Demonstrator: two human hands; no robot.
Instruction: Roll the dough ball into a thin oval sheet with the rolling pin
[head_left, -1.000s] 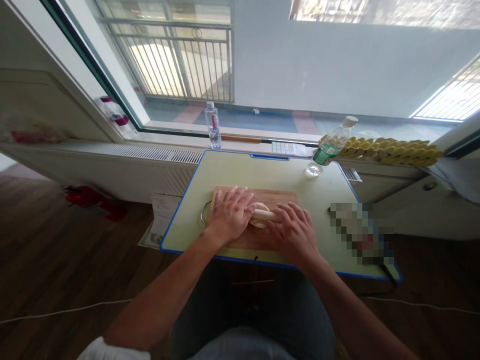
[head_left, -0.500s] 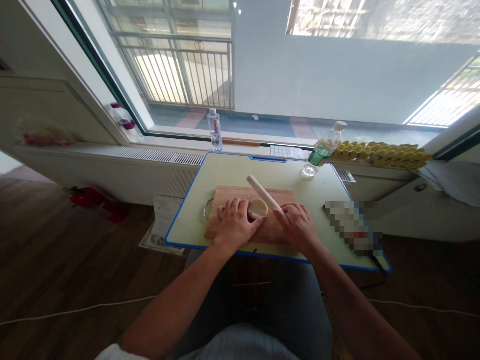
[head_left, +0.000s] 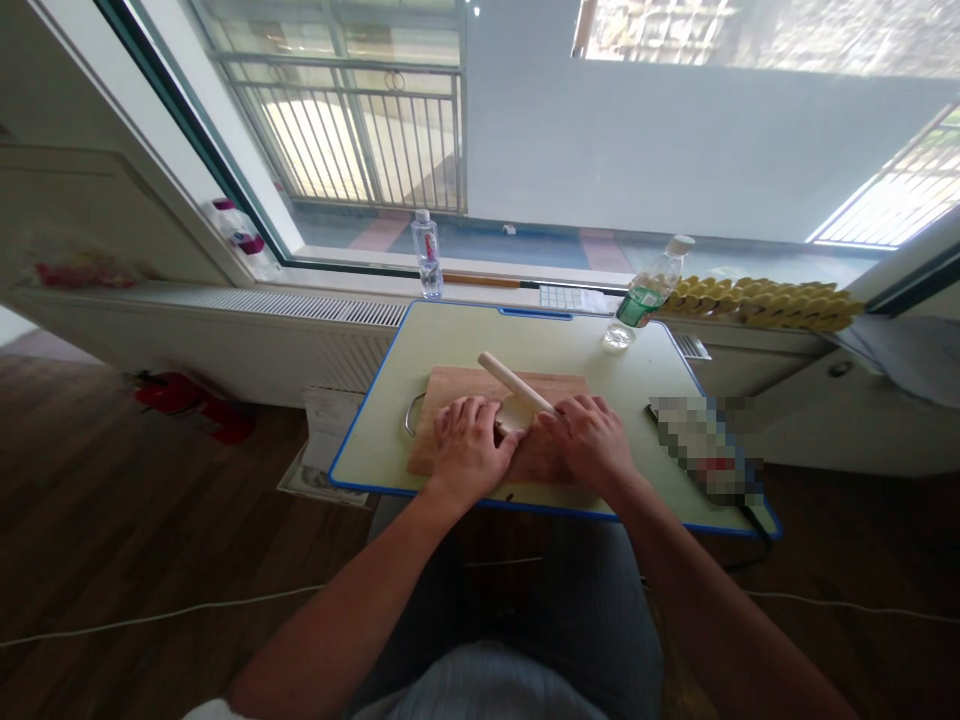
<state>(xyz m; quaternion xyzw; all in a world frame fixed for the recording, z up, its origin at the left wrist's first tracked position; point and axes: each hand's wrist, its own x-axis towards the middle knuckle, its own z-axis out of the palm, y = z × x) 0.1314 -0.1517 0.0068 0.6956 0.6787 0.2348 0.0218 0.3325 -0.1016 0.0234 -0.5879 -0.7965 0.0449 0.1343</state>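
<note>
You have a small round of dough (head_left: 513,414) on the cutting board (head_left: 456,384), which lies left of the desk's middle and closer to its near edge than its far one. Your left hand (head_left: 469,445) grasps the dough along its left side, fingers on the far side and thumb on the near. Your right hand (head_left: 596,440) is wrapped round the near end of the rolling pin (head_left: 508,378), whose free end slants toward the far left corner of the desk (head_left: 427,335). The pin passes over or just beside the dough's far right side; you can't tell from here whether it presses.

As for progress, the dough already has a roughly round, flattened shape. It covers only a small part of the board, so I'd judge that thinning and evening out remain; its thickness is hard to make out.

On labels, you get little. The bottle with a green label (head_left: 640,302), by the desk's far right corner, carries print too small to read. The clear bottle (head_left: 427,262) beyond the far edge shows reddish lettering, illegible too. Near the right edge, a pixelated object (head_left: 705,455) hides any writing.
</note>
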